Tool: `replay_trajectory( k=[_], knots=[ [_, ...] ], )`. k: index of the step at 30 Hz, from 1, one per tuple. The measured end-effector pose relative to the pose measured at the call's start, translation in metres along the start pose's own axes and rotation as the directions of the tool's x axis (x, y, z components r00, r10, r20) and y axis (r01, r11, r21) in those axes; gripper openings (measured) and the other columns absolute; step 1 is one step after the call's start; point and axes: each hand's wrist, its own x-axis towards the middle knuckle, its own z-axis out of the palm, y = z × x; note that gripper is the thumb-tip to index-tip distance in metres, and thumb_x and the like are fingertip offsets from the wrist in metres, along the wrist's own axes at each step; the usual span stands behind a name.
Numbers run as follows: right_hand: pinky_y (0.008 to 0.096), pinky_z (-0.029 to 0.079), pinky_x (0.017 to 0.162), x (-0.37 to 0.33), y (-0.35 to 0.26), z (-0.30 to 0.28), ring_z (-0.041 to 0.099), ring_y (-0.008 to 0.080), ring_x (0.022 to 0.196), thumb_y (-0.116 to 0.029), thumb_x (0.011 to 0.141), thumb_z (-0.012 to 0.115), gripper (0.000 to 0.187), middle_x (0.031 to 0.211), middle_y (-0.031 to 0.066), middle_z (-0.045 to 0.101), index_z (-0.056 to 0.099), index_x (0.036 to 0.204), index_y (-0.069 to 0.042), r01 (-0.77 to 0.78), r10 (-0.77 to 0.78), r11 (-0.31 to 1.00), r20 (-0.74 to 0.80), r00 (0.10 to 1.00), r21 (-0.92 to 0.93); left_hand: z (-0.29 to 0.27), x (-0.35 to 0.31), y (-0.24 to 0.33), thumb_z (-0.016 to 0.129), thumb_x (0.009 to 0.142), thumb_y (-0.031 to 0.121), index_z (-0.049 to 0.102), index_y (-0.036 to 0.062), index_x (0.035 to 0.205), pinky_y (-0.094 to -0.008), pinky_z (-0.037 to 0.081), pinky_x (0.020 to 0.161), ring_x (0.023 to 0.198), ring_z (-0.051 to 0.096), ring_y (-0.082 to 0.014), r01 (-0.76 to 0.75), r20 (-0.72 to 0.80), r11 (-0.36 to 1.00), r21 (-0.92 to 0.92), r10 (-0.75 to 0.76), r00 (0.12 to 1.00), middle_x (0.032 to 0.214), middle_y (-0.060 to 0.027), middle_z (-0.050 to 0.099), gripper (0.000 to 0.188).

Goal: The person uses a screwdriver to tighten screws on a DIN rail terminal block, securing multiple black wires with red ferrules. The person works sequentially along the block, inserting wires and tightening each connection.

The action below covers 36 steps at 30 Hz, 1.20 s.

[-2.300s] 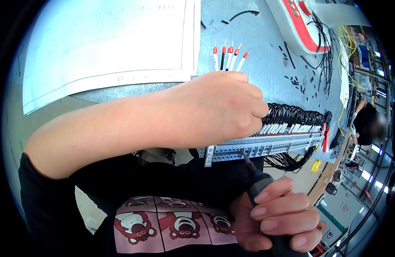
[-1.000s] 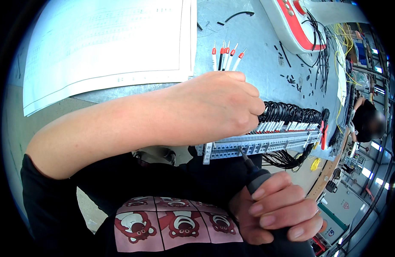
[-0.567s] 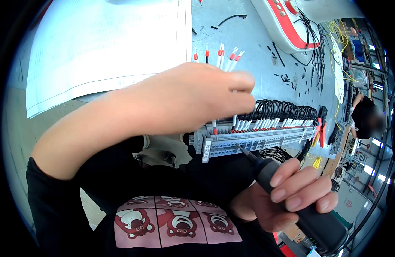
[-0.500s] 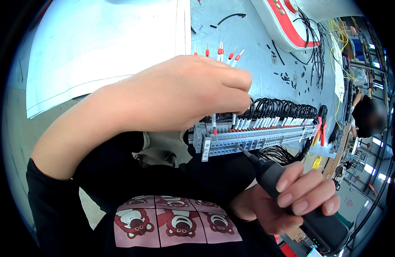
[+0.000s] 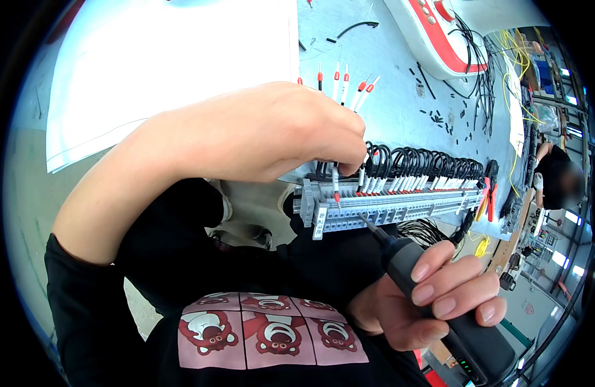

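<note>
My left hand (image 5: pixel 278 132) reaches over a grey terminal block strip (image 5: pixel 400 205), its fingers pinched on a wire (image 5: pixel 336 180) with a white sleeve and red ferrule. That ferrule points down at the strip's left end; whether it is seated I cannot tell. Several more red-ferruled wires (image 5: pixel 346 80) stick up behind this hand. In my right hand (image 5: pixel 455 290), fingers wrapped around it, is a black electric screwdriver (image 5: pixel 407 258). Its tip meets the front face of the strip, left of the middle. Looped black wires (image 5: pixel 426 160) with white sleeves line the strip's far side.
Large paper sheets (image 5: pixel 168 58) cover the left of the table. Behind the strip lie black offcuts (image 5: pixel 436 118) and a red-and-white machine (image 5: pixel 439 39). Red-handled pliers (image 5: pixel 489 190) rest by the strip's right end. Another person (image 5: pixel 558 177) is at the far right.
My left hand has shifted slightly down and left relative to the strip's wires. The screwdriver tip stays at the strip's front. The whole view has moved a little.
</note>
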Motion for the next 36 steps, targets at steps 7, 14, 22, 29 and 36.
replay_trajectory(
  k=[7,14,22,29,36],
  knots=[
    [0.0395,0.053,0.066,0.002,0.000,0.001,0.060,0.0234,0.072,-0.005,0.087,0.073,0.049,0.094,0.0088,0.053,0.034,0.116,-0.007,-0.011,0.011,1.000,0.041,0.999,0.004,-0.002,0.003,0.002,0.066,0.081,0.007,0.063,0.0045,0.085,-0.0358,0.048,0.075,0.081,0.059,-0.0243,-0.016,0.015,0.999,-0.038,0.017,1.000,0.089,-0.0061,0.059,0.005],
    [0.0393,0.052,0.067,0.003,0.000,0.002,0.059,0.0218,0.073,-0.007,0.086,0.073,0.047,0.092,0.0071,0.053,0.037,0.116,-0.008,-0.032,0.032,0.999,0.049,0.998,0.001,0.000,0.006,0.001,0.066,0.082,0.010,0.062,0.0058,0.082,-0.0353,0.047,0.073,0.079,0.058,-0.0228,-0.016,-0.016,0.999,0.032,0.017,1.000,0.084,-0.0041,0.056,0.006],
    [0.0403,0.054,0.063,0.001,-0.001,0.000,0.062,0.0254,0.070,-0.003,0.084,0.075,0.050,0.092,0.0097,0.057,0.036,0.115,-0.008,-0.053,0.052,0.999,0.034,0.998,0.014,0.009,0.007,-0.008,0.064,0.078,0.010,0.059,0.0072,0.081,-0.0342,0.047,0.073,0.078,0.056,-0.0218,-0.077,-0.036,0.988,0.132,0.083,0.996,0.078,-0.0036,0.051,0.006],
    [0.0374,0.052,0.058,0.001,0.004,0.008,0.060,0.0236,0.065,0.003,0.079,0.075,0.049,0.085,0.0095,0.057,0.036,0.108,-0.007,-0.006,0.006,1.000,-0.029,1.000,0.027,0.016,0.010,-0.010,0.063,0.074,0.013,0.059,0.0097,0.078,-0.0301,0.047,0.073,0.080,0.055,-0.0175,-0.131,-0.012,0.934,0.332,0.143,0.990,0.077,-0.0007,0.049,0.006],
    [0.0333,0.051,0.052,0.001,0.001,0.005,0.058,0.0201,0.059,0.002,0.081,0.075,0.046,0.080,0.0064,0.057,0.037,0.105,-0.005,-0.059,0.059,0.998,-0.009,0.998,-0.022,0.022,0.011,-0.010,0.063,0.072,0.012,0.051,0.0091,0.070,-0.0277,0.046,0.067,0.076,0.054,-0.0157,-0.180,-0.025,0.930,0.319,0.198,0.980,0.075,-0.0006,0.046,0.013]
  ],
)
